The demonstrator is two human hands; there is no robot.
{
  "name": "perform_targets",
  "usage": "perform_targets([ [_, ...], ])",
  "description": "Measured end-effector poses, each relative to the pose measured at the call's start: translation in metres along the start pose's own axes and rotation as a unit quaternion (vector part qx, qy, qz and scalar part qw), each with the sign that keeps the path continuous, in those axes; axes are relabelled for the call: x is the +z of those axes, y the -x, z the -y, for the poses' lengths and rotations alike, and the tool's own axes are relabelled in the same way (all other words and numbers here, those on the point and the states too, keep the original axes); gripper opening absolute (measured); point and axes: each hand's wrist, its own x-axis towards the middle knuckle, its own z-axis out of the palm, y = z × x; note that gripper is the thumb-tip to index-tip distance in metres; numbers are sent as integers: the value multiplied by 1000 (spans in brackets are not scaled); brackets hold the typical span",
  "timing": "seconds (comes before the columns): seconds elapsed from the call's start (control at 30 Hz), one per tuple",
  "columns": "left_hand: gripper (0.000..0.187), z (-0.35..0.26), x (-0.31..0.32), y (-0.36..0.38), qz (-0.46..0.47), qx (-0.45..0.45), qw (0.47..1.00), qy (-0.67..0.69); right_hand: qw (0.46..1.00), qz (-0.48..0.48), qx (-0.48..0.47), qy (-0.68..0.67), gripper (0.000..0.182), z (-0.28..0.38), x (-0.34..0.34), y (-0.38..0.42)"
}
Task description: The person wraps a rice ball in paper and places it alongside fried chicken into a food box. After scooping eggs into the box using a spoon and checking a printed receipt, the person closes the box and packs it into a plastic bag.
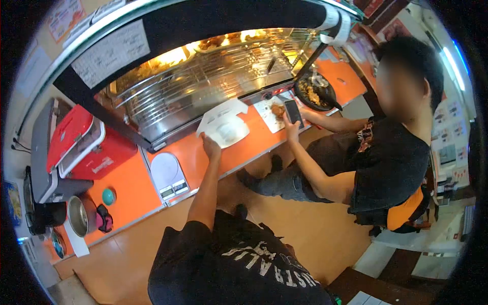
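Observation:
My left hand (211,148) reaches over the orange counter and grips the near left edge of an open white paper food box (223,126). Its flaps are spread, and a faint dark patch shows on its inner face. The fingers are partly hidden at the box's edge. My right hand is out of view. Right of the box, a piece of fried food (278,110) lies on a white sheet (265,115). Beside it, another person's hands hold a black phone (294,113) above the counter.
A glass-fronted food warmer (203,76) stands along the counter's back. A kitchen scale (166,173), red cooler box (96,152), teal bowl (109,196) and metal pot (80,216) are to the left. A black pan (325,96) with food sits right. The other person (391,157) stands close by.

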Motion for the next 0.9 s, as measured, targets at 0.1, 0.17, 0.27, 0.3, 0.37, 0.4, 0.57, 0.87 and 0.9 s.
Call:
perform_targets([
  [0.1,49,-22,-9,7,78,-60,995,-7,985,7,65,-162,49,-29,17,-10],
  [0.17,49,-11,0,6,84,-44,995,0,962,-80,-14,-262,42,-20,5,-3],
  [0.27,49,-11,6,10,98,-21,995,6,921,6,74,-381,39,-36,12,-32],
  [0.3,49,-18,7,13,104,-17,994,9,829,12,-84,-553,39,-19,-3,-27],
  [0.37,49,-15,12,10,130,-46,990,0,883,-6,-2,-469,35,20,-25,-21],
  [0.4,50,-11,15,9,152,-79,985,-14,923,-19,83,-375,33,34,-31,-21],
  [0.57,48,-11,24,13,120,-19,993,6,918,-41,143,-367,35,76,-36,-20],
  [0.87,49,-9,11,11,131,-71,987,53,946,-25,111,-304,43,83,-21,9],
  [0.9,49,-13,7,11,135,-85,987,31,951,-18,110,-288,44,81,-21,13],
])
